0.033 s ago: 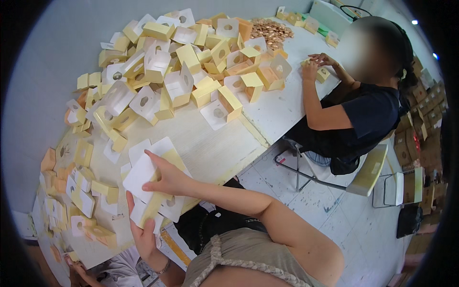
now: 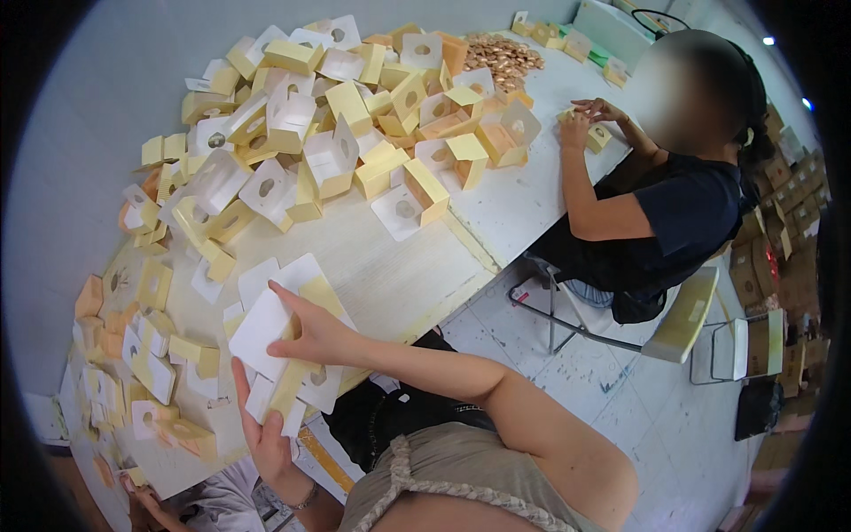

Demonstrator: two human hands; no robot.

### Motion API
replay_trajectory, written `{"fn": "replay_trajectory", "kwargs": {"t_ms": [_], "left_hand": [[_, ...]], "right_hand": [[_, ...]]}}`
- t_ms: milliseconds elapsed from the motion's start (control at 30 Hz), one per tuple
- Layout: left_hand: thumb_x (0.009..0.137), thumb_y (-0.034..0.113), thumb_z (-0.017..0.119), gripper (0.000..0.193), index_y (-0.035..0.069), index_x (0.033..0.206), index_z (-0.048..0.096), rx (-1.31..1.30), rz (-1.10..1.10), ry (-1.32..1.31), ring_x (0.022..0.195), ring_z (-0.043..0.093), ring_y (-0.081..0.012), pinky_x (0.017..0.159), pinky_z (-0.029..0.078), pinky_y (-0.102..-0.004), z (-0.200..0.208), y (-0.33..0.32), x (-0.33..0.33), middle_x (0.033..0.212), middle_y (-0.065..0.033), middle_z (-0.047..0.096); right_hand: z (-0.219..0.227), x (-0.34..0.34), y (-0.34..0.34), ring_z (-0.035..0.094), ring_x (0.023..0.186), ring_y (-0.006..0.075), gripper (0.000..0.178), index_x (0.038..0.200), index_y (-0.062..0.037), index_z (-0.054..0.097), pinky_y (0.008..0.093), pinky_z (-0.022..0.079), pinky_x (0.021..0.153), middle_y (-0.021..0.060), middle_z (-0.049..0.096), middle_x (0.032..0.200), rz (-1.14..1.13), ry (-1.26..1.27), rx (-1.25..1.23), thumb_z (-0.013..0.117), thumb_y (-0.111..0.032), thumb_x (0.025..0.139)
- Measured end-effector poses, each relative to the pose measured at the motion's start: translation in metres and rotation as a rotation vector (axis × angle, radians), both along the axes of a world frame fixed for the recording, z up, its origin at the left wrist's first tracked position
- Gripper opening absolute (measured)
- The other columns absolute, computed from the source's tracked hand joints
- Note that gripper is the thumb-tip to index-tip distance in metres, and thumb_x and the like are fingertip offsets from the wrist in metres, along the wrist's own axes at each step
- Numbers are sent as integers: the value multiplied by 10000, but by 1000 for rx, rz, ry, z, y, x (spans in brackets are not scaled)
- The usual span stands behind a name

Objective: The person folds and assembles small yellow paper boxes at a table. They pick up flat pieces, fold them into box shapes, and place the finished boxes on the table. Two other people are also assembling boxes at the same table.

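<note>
Near the front edge of the table, a partly folded cream and white cardboard box [image 2: 265, 340] is between my hands. My right hand [image 2: 321, 335] grips its upper side, with the thumb and a finger spread along the white panel. From below, my left hand [image 2: 268, 441] holds the lower end, the thumb against its pale yellow strip [image 2: 285, 390]. Under and beside it lie more flat card pieces [image 2: 312, 273], partly covered by the box and my hands; how many, I cannot tell.
A large heap of opened cream boxes [image 2: 350, 111] fills the table's far side, with a smaller group [image 2: 168, 355] at the left. Copper-coloured small pieces [image 2: 501, 60] are piled at the back. A co-worker [image 2: 656, 204] sits at the right, handling a small box. Another person's hand [image 2: 146, 496] shows lower left.
The box and my hands have shifted very slightly; my grip looks the same. Everything else stays where it was.
</note>
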State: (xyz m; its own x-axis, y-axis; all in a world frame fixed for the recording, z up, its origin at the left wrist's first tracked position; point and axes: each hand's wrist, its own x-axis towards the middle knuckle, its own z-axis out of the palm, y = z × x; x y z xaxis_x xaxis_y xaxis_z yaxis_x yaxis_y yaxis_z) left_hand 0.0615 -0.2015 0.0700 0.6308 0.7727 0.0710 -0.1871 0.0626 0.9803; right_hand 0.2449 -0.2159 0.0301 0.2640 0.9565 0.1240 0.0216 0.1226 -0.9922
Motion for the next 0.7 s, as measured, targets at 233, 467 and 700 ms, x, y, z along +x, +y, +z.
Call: {"fn": "replay_trajectory", "kwargs": {"t_ms": [233, 467, 700], "left_hand": [[834, 285, 591, 770, 10, 1429, 187, 293, 379, 1, 1213, 413, -277, 1002, 350, -386, -21, -1, 15, 1359, -200, 351], [771, 227, 676, 600, 4, 1263, 415, 20, 165, 73, 1111, 479, -237, 953, 393, -368, -43, -1, -9, 1237, -133, 441], [726, 231, 711, 383, -10, 1002, 600, 94, -61, 342, 933, 529, -220, 865, 404, -320, -35, -6, -10, 1148, -114, 499]], "right_hand": [[-5, -24, -31, 397, 1216, 205, 683, 1444, -76, 163, 298, 319, 1011, 146, 273, 1466, 75, 319, 159, 548, -84, 880], [-17, -15, -58, 487, 1064, 267, 265, 1050, -40, 587, 333, 383, 923, 155, 460, 1131, 203, 226, 33, 646, -189, 840], [-8, 19, -68, 497, 1066, 300, 222, 876, -20, 655, 343, 423, 868, 211, 482, 1130, 307, -89, -50, 702, -219, 789]]}}
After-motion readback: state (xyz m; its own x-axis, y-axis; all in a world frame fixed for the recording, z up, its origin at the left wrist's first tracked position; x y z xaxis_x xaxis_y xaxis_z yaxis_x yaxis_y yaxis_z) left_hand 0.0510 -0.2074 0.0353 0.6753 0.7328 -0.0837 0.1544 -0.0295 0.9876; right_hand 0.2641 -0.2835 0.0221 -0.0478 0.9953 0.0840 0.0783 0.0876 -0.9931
